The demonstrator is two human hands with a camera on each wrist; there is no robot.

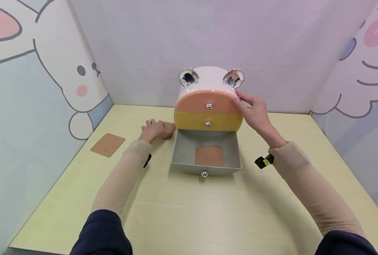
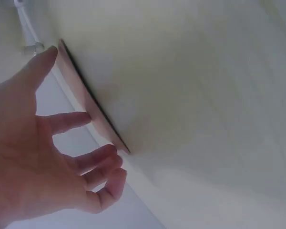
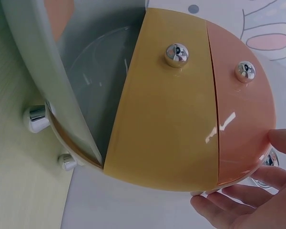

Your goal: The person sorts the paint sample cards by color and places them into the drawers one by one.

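A small frog-like drawer box [image 1: 205, 76] with silver eyes stands at the table's middle. Its orange drawer [image 1: 192, 101] and yellow drawer [image 1: 189, 121] are closed, while the grey bottom drawer [image 1: 182, 150] is pulled out with a brown square sheet [image 1: 209, 156] inside. My right hand [image 1: 256, 113] holds the box's upper right side, thumb on the orange front's edge and fingers along the side. To the box's left, my left hand [image 1: 153, 130] is at another thin brown sheet [image 2: 93, 107], its fingers spread; the index fingertip overlaps that sheet in the left wrist view.
A third brown sheet [image 1: 107, 144] lies flat on the pale wooden table [image 1: 189, 212], left of my left hand. Cartoon-printed panels [image 1: 20, 117] border the sides, and a plain white backdrop [image 1: 195, 35] hangs behind the box.
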